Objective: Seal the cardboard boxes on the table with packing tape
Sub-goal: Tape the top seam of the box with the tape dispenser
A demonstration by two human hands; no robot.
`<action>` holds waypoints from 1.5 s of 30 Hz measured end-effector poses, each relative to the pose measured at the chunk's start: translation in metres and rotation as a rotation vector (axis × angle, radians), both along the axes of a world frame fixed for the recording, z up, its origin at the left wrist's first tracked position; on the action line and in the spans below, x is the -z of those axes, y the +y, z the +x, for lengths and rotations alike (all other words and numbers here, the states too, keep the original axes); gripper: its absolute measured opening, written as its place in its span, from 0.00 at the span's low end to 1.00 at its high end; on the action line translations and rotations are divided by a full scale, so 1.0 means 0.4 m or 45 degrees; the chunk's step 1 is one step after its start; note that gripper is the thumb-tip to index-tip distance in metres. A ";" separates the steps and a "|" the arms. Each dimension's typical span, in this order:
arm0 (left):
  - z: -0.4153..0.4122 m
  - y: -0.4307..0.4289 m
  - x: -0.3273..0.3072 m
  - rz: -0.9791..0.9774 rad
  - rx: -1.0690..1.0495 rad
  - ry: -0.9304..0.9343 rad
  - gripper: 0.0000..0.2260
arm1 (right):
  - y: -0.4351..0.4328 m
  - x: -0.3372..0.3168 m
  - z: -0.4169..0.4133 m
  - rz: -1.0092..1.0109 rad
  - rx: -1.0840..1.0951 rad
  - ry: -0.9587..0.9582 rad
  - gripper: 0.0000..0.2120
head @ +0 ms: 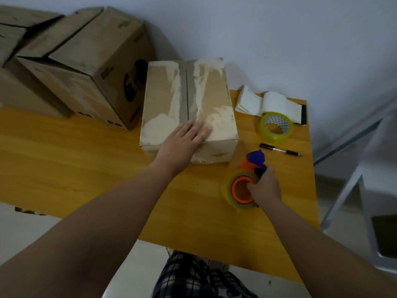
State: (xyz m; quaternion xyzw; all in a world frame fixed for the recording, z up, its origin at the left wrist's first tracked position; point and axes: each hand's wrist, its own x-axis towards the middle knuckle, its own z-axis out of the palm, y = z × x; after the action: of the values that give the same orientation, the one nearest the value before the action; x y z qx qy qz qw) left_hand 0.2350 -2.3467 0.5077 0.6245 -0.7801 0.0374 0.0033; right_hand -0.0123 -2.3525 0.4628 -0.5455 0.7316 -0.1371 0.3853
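Note:
A worn cardboard box (189, 100) with torn white patches stands on the wooden table (86, 160), its two top flaps meeting at a centre seam. My left hand (184, 143) lies flat on the box's near top edge, fingers spread. To the right, my right hand (265, 187) grips an orange and blue tape dispenser (247, 181) loaded with a yellowish roll, resting on the table close to the box's front right corner.
A spare roll of yellow tape (276, 127) and a black pen (280, 149) lie right of the box. A stack of white labels (266, 103) sits behind them. Larger cardboard boxes (86, 67) stand at the left. A metal frame (352, 168) is off the table's right edge.

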 end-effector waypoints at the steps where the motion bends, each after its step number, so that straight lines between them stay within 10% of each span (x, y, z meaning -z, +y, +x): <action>1: -0.004 0.009 -0.001 0.014 -0.001 0.038 0.32 | 0.012 -0.013 -0.004 -0.068 -0.019 -0.072 0.25; 4: -0.031 0.019 -0.056 0.230 -0.083 0.204 0.22 | 0.051 -0.053 -0.018 -0.263 -0.112 -0.223 0.29; 9: -0.143 0.086 -0.227 0.272 -0.575 1.476 0.25 | 0.069 -0.144 -0.023 -0.522 -0.185 -0.362 0.36; 15: -0.200 0.109 -0.299 0.702 -0.828 1.758 0.34 | 0.070 -0.225 0.032 -0.731 -0.373 -0.342 0.32; 22: -0.135 0.114 -0.315 0.522 -0.725 1.634 0.11 | 0.069 -0.230 0.061 -0.744 -0.571 -0.149 0.37; 29: -0.003 0.126 -0.361 0.457 -0.594 1.306 0.09 | 0.060 -0.294 0.107 -0.656 -0.957 -0.077 0.50; 45: 0.322 0.220 -0.195 0.126 -1.029 1.169 0.19 | 0.047 -0.448 0.338 -0.837 -1.468 1.120 0.31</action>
State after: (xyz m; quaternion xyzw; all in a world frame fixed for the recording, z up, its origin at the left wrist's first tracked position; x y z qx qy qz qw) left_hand 0.3639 -2.2586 0.5855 0.8228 -0.4013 -0.2733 0.2954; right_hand 0.1227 -2.3338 0.6422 -0.9280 0.3410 0.1030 -0.1093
